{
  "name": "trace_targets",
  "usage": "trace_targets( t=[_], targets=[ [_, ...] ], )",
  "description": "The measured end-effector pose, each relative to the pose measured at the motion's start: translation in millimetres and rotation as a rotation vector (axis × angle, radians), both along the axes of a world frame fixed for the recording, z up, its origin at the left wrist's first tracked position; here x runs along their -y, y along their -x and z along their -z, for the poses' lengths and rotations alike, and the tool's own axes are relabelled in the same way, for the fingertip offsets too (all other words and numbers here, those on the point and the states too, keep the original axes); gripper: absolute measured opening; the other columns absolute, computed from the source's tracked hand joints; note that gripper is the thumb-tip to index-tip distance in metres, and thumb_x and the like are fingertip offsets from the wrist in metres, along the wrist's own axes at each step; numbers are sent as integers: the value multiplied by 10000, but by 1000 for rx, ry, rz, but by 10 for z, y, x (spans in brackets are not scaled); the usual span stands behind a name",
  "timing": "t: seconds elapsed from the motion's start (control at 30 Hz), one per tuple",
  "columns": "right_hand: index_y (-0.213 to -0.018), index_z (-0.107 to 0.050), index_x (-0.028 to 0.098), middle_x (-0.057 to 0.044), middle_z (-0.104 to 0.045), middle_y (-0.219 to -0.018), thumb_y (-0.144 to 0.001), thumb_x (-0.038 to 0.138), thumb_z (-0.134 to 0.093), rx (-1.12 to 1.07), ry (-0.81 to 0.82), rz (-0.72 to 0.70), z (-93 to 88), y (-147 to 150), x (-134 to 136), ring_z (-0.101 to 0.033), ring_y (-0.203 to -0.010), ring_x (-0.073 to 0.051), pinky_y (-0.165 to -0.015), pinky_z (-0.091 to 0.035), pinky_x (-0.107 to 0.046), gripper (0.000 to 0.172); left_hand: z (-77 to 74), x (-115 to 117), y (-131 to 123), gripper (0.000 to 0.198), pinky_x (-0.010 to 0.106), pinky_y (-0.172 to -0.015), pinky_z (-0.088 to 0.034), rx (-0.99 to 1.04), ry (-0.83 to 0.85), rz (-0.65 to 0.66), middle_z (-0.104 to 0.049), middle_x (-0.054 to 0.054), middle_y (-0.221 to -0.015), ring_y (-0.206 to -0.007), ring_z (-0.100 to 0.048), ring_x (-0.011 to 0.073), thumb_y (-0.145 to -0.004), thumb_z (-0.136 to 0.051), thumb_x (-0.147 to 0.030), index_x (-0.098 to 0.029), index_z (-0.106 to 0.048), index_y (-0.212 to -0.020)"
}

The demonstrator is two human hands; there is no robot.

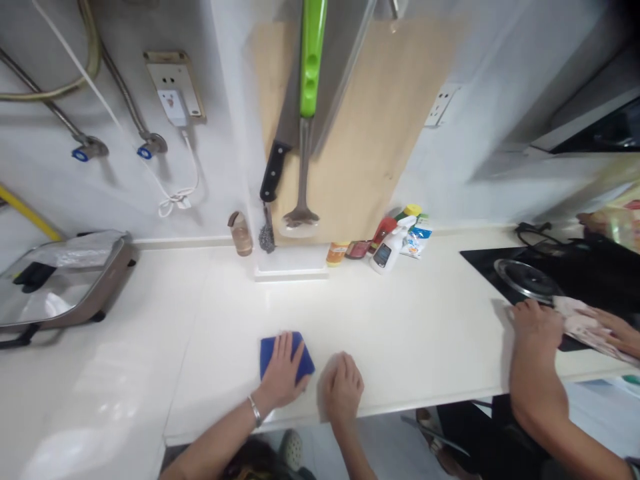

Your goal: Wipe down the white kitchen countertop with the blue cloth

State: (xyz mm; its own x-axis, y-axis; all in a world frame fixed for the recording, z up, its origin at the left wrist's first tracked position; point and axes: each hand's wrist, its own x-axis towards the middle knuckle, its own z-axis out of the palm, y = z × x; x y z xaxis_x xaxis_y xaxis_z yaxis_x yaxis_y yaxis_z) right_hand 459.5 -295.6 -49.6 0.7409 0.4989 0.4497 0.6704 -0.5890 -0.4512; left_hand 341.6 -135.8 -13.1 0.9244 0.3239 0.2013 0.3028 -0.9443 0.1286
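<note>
Head view takes in, first of all, the long glossy cream-white countertop (425, 333), which runs from the tiled wall to the front edge. Against the wall leans a pale wooden chopping board (380, 133), with a green-handled metal spatula (307, 120) and a black-handled knife (274, 170) hanging before it. At far left sits a brown electric pan with a glass lid (60, 280). At far right is a black glass hob (550, 273), where another person's hand (537, 327) rests beside a pale patterned rag (583, 327). A cluster of small plastic bottles (395, 243) stands at the board's foot.

Near the front edge lies a small folded blue cloth (267, 357), flat on the counter. The left hand (283, 370) presses down on it, palm flat and fingers spread — not pinching it. The right hand (343, 387) rests just beside it on bare counter, fingers curled under, and nothing can be seen in them.

The cloth looks light, soft and limp, so it would likely slide easily on the smooth surface. A flat palm on top seems the surest hold — or a pinch at a free corner.
</note>
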Motion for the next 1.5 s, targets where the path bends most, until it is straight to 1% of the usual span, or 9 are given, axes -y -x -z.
trace_targets(
  t=[0.1,0.2,0.57,0.7,0.87,1.0,1.23,1.37,1.5],
  targets=[
    [-1414,-469,148,-158,-552,-1411,-969,182,-280,-10,-107,-71,35,12,53,-427,-1383,-254,-1134,-343,-526,484,48,212,-90,752,648,-1203,-234,9,-15,18,-105,237,-1677,-1548,-63,428,-978,-437,-515,-157,-226,-1605],
    [-1398,-487,154,-166,-572,-1374,-979,204,-287,-36,-194,-52,84,33,90,-480,-1319,-251,-1100,-384,-506,467,49,164,-275,722,632,-1216,-214,-2,-7,66,-108,236,-1675,-1553,-72,406,-994,-410,-488,-149,-224,-1603],
    [-1116,-627,173,-149,-662,-1168,-934,248,-413,2,-12,56,75,-25,44,-579,-1120,-292,-961,-419,-460,291,81,-636,-1605,732,598,-1258,-88,52,101,81,-214,249,-1649,-1551,-163,368,-970,-409,-483,-52,-317,-1555],
    [-1083,-630,169,-139,-677,-1101,-940,231,-410,38,-55,18,87,-88,97,-609,-1063,-268,-941,-457,-439,270,69,-868,-1832,740,583,-1260,-73,72,147,70,-213,245,-1651,-1556,-153,355,-974,-401,-510,-54,-323,-1552],
    [-1046,-651,154,-143,-694,-1058,-932,240,-436,80,-62,-25,171,-179,173,-637,-987,-255,-909,-501,-429,258,52,-1121,-1354,749,502,-1273,-118,76,170,151,-230,223,-1654,-1561,-152,323,-969,-432,-554,-85,-346,-1547],
    [-1035,-667,140,-160,-704,-1069,-921,272,-440,90,-76,-5,183,-169,186,-648,-980,-259,-918,-511,-440,287,26,-1433,-463,729,520,-1264,-179,112,145,87,-250,201,-1655,-1560,-162,313,-965,-462,-527,-121,-334,-1557],
    [-1042,-657,142,-153,-708,-1054,-872,269,-453,159,-27,6,219,-157,167,-650,-961,-263,-896,-518,-423,295,18,-2013,1013,670,538,-1237,-277,98,14,-225,-331,211,-1620,-1536,-246,327,-997,-393,-496,-102,-374,-1539],
    [-1050,-646,149,-160,-712,-1029,-841,298,-447,197,60,8,275,-207,199,-649,-912,-290,-828,-513,-435,324,22,-2097,1140,639,541,-1248,-251,80,-4,-298,-321,212,-1625,-1540,-228,333,-1005,-365,-444,-87,-384,-1535],
    [-1058,-644,158,-167,-716,-1022,-830,323,-445,167,94,20,289,-229,237,-654,-914,-313,-822,-511,-453,345,-58,-2314,731,598,546,-1255,-223,83,41,-344,-344,215,-1614,-1534,-248,338,-1012,-324,-376,-77,-408,-1523]
  ],
)
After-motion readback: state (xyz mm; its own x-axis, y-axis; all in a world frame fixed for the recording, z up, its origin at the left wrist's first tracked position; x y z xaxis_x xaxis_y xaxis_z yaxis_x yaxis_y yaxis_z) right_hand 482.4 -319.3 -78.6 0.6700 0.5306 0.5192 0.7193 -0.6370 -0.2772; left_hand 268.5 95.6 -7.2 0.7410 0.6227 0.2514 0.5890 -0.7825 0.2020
